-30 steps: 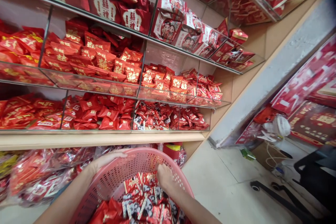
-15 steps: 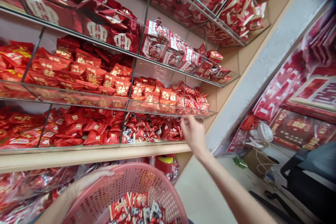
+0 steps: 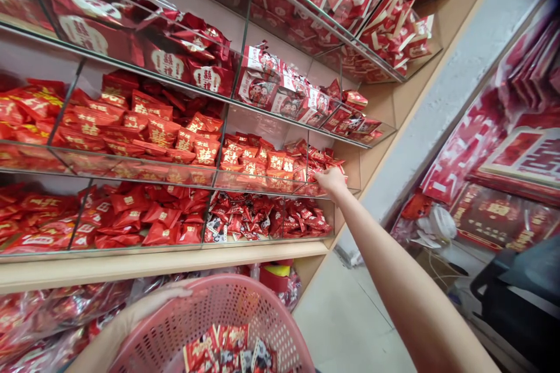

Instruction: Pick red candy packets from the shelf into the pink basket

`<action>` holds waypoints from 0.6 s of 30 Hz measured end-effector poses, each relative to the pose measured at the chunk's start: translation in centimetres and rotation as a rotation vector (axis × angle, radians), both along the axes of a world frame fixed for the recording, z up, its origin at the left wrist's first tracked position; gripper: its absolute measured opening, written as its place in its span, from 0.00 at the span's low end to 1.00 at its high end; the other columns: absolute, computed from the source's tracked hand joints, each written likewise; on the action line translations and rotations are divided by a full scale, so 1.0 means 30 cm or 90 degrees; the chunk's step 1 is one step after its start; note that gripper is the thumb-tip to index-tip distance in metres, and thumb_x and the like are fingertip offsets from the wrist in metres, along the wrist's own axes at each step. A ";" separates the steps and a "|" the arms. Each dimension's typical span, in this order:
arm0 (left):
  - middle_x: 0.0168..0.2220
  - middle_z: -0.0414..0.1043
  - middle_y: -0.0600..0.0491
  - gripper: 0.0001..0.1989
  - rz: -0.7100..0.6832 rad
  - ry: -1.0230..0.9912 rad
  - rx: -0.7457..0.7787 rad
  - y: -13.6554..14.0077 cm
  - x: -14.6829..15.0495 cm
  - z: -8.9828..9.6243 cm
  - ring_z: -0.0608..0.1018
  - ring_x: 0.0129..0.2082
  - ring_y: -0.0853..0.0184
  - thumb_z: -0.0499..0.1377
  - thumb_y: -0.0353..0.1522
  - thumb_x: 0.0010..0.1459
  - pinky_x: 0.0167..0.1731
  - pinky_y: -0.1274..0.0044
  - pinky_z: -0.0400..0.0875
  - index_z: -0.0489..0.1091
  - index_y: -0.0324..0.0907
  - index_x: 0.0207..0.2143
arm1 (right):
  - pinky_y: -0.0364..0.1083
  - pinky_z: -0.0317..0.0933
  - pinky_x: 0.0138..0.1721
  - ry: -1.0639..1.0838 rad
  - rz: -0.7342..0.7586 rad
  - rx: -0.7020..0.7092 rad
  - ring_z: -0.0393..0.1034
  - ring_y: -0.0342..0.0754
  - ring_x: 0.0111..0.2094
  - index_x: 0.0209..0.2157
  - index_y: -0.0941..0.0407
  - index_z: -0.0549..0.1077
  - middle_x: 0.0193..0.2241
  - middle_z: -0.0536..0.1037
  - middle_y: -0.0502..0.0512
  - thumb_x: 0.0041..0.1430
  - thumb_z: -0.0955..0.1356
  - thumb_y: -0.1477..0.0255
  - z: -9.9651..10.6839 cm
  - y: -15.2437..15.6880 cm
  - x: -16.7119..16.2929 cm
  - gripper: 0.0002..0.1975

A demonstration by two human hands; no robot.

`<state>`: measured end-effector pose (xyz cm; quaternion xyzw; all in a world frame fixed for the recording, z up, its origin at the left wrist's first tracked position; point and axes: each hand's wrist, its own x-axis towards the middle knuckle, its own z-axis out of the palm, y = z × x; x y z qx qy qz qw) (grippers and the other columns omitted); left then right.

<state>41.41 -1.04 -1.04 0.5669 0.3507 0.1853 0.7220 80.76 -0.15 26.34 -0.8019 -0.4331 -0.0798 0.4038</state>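
Note:
A pink perforated plastic basket [image 3: 280,326] is at the bottom centre, with several small red and white wrapped packets [image 3: 236,349] inside. My left hand [image 3: 164,297] grips its left rim, fingers over the edge. My right hand [image 3: 333,182] reaches over the clear front pane into the right-end compartment of a middle shelf. Its fingers are bunched together at the small red packets [image 3: 301,173] there; whether a packet is between the fingertips I cannot make out. Below that hand lie more small red packets [image 3: 306,215] in the lower row.
Glass dividers and panes split the wooden shelf unit [image 3: 175,265] into compartments of red packets. Bagged red goods [image 3: 44,326] fill the space underneath. To the right are a grey wall [image 3: 420,111], red printed goods [image 3: 499,210] and a black chair [image 3: 516,297].
My right hand has moved up and slightly right, from in front of the lower row to the compartment above. The left hand still holds the basket. The view has shifted slightly.

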 end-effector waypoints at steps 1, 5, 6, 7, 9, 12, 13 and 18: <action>0.54 0.63 0.62 0.20 0.000 0.002 -0.002 -0.002 0.000 0.004 0.60 0.59 0.58 0.61 0.38 0.48 0.60 0.70 0.48 0.70 0.56 0.46 | 0.49 0.59 0.31 0.010 -0.001 0.017 0.66 0.50 0.26 0.12 0.55 0.63 0.12 0.65 0.52 0.42 0.69 0.70 -0.004 0.002 0.006 0.13; 0.51 0.67 0.63 0.19 0.015 -0.010 -0.031 -0.012 0.009 0.022 0.63 0.57 0.59 0.63 0.37 0.46 0.59 0.73 0.51 0.71 0.56 0.44 | 0.45 0.58 0.27 0.045 0.008 0.097 0.63 0.47 0.23 0.13 0.55 0.64 0.11 0.63 0.49 0.43 0.67 0.71 -0.006 -0.008 0.036 0.11; 0.50 0.68 0.63 0.19 0.013 -0.021 -0.040 -0.014 0.012 0.024 0.64 0.57 0.59 0.63 0.36 0.46 0.59 0.73 0.52 0.72 0.57 0.43 | 0.44 0.58 0.26 0.053 0.014 0.118 0.63 0.46 0.22 0.13 0.55 0.64 0.11 0.63 0.49 0.43 0.67 0.71 -0.005 -0.015 0.044 0.11; 0.49 0.69 0.63 0.19 0.006 -0.036 -0.046 -0.016 0.015 0.024 0.64 0.56 0.60 0.63 0.36 0.46 0.58 0.73 0.53 0.72 0.57 0.43 | 0.44 0.57 0.25 0.061 0.020 0.139 0.62 0.46 0.21 0.13 0.55 0.64 0.11 0.62 0.48 0.42 0.67 0.71 -0.004 -0.023 0.052 0.10; 0.49 0.69 0.63 0.18 -0.014 -0.069 -0.050 -0.017 0.020 0.019 0.66 0.55 0.61 0.61 0.34 0.48 0.57 0.74 0.54 0.71 0.57 0.44 | 0.43 0.56 0.23 0.078 0.036 0.181 0.61 0.44 0.20 0.13 0.56 0.65 0.10 0.61 0.47 0.43 0.67 0.70 -0.001 -0.044 0.066 0.10; 0.49 0.69 0.62 0.19 -0.046 -0.109 -0.043 -0.015 0.025 0.005 0.68 0.54 0.61 0.59 0.33 0.50 0.57 0.73 0.56 0.70 0.56 0.46 | 0.42 0.55 0.21 0.104 0.059 0.239 0.59 0.43 0.19 0.15 0.58 0.67 0.10 0.60 0.46 0.43 0.66 0.67 0.002 -0.085 0.080 0.11; 0.49 0.69 0.61 0.19 -0.053 -0.115 -0.038 -0.013 0.025 0.001 0.68 0.53 0.60 0.59 0.33 0.50 0.57 0.72 0.56 0.70 0.55 0.46 | 0.42 0.54 0.21 0.111 0.066 0.255 0.59 0.42 0.19 0.16 0.58 0.67 0.11 0.61 0.46 0.44 0.66 0.66 0.000 -0.103 0.080 0.11; 0.49 0.70 0.57 0.20 -0.055 -0.068 0.030 -0.013 0.019 0.016 0.69 0.52 0.58 0.59 0.37 0.50 0.55 0.71 0.59 0.69 0.53 0.48 | 0.42 0.58 0.27 0.154 0.162 0.387 0.63 0.43 0.23 0.23 0.61 0.71 0.20 0.71 0.51 0.47 0.66 0.62 -0.071 -0.222 0.019 0.14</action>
